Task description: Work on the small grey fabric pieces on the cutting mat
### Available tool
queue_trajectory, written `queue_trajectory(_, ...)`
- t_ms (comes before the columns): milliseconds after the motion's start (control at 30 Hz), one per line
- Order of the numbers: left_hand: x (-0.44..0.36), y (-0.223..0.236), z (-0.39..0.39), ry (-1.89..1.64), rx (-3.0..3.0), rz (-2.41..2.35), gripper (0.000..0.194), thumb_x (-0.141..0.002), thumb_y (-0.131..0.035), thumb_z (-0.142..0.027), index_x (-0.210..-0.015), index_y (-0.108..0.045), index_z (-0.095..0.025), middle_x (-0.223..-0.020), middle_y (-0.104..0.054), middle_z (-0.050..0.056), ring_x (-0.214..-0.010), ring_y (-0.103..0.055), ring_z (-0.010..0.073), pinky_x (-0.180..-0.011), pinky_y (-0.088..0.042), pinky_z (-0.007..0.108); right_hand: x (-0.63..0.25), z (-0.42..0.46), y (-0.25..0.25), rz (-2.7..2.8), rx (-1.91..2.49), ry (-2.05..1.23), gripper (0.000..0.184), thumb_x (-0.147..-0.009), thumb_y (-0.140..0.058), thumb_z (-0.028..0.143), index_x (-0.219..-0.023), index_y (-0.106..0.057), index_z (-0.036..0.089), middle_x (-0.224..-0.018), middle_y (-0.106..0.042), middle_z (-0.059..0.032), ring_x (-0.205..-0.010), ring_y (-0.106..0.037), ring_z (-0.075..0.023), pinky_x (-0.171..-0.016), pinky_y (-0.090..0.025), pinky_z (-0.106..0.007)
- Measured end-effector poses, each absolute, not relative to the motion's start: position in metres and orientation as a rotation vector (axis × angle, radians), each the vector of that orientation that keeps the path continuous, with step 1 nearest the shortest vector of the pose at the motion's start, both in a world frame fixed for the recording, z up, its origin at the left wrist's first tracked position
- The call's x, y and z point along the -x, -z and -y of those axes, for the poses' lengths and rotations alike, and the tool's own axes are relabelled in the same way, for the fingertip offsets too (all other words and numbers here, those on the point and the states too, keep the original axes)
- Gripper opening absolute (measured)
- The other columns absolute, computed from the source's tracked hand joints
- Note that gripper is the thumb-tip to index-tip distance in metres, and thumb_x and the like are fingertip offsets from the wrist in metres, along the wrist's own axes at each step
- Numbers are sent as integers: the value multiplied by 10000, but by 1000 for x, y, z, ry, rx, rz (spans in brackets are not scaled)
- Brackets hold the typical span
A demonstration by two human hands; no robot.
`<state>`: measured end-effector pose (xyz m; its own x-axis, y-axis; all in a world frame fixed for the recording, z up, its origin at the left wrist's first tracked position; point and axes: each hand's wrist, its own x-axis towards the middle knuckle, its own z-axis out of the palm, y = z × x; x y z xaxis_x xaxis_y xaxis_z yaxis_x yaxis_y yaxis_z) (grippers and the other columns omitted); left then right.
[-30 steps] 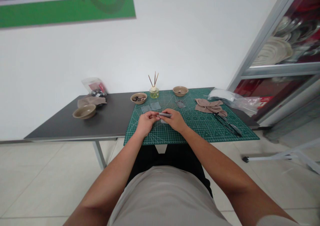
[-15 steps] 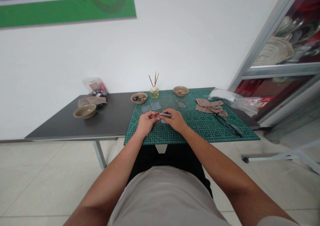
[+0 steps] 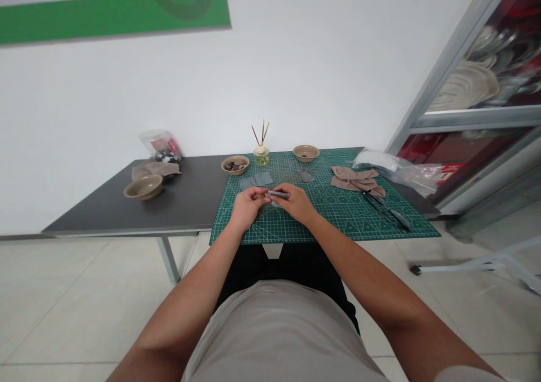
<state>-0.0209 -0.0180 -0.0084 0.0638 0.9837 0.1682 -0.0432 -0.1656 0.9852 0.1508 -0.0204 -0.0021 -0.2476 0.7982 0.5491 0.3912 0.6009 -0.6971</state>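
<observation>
Over the green cutting mat (image 3: 338, 218) my two hands meet. My right hand (image 3: 298, 203) grips a thin grey flat piece (image 3: 279, 194), whose end points at the left fingertips. The fingers of my left hand (image 3: 246, 207) are pinched together at that end; whatever small thing they hold is mostly hidden. A pale scrap (image 3: 275, 204) lies partly covered beneath the hands. Just beyond them are two grey square sheets, one at the left (image 3: 247, 183) and one at the right (image 3: 264, 178), and a darker rectangular piece (image 3: 306, 175).
A bowl of small stones (image 3: 235, 165), a reed diffuser (image 3: 261, 155) and another bowl (image 3: 306, 153) stand at the back. To the right lie a brown cloth (image 3: 354, 178), eyeglasses (image 3: 386, 212) and a plastic bag (image 3: 397, 167). A third bowl (image 3: 143, 187) and a clear container (image 3: 160, 145) are left.
Both hands stay in nearly the same place, with the grey piece still in the right one. Only slight shifts of the fingers and of the camera show.
</observation>
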Motion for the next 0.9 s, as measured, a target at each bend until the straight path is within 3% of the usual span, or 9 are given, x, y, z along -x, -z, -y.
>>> queue_trajectory(133,21,11,16,-1319,-1321,-1053,265,-570,-804,-225,-809,-717,-152,-708,-707,13,-672,-637,151,-749,-510,320,-151,20,2,1862,982,-539,91,-835,-664,302,-824,-679,212,-754,-653,3,-719,-599,-157,-688,-448,-295)
queue_trajectory(300,22,14,14,-1285,-1320,-1036,285,-563,-809,-228,-824,-726,-152,-738,-721,27,-682,-642,155,-738,-503,313,-150,22,1,1862,878,-504,78,-848,-648,288,-868,-688,224,-876,-682,-24,-831,-624,-170,-763,-470,-308)
queue_trajectory(467,23,15,13,-1305,-1320,-1035,287,-573,-799,-240,-837,-724,-157,-725,-710,22,-680,-636,158,-733,-503,318,-151,21,2,1845,984,-549,82,-829,-676,311,-827,-691,230,-765,-675,1,-727,-617,-166,-695,-467,-307)
queue_trajectory(667,22,13,14,-1269,-1370,-1061,281,-580,-787,-232,-844,-730,-152,-734,-710,31,-686,-630,161,-723,-489,310,-150,22,2,1870,894,-478,85,-842,-649,300,-854,-693,229,-867,-690,-25,-816,-628,-171,-755,-478,-311)
queue_trajectory(900,21,11,15,-1348,-1349,-1080,268,-603,-748,-204,-867,-731,-165,-713,-688,7,-673,-609,147,-715,-483,298,-151,20,4,1731,1046,-470,128,-814,-672,352,-834,-700,228,-786,-688,-15,-739,-625,-180,-710,-481,-319)
